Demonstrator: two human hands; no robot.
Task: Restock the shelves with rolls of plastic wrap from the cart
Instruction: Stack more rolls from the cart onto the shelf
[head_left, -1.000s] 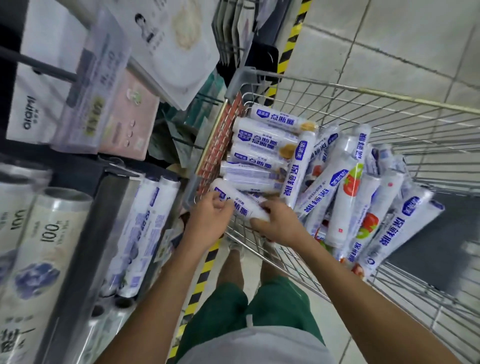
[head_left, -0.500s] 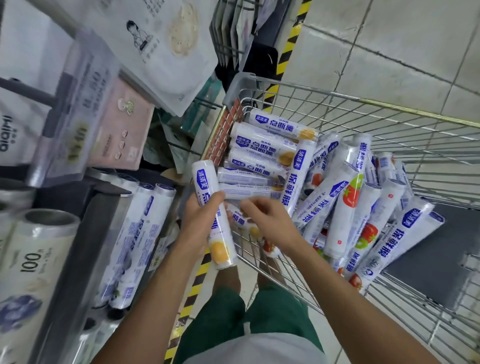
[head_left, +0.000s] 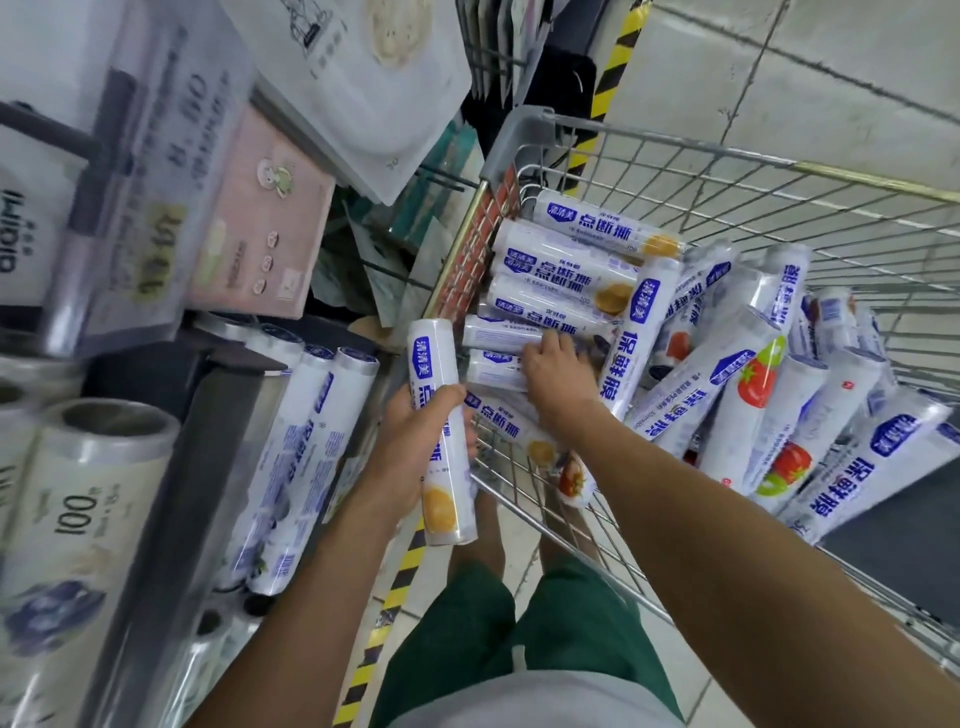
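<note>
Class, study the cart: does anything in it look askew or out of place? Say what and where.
Yes. The long tomato-print rolls on the right of the cart lie heaped at crossing angles, unlike the short rolls stacked parallel along its left wall. Nothing looks spilled or damaged.

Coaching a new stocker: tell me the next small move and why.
Probably close the right hand on the stacked roll under its fingers and lift it from the cart: the left hand grips another roll while the right only rests there.
</note>
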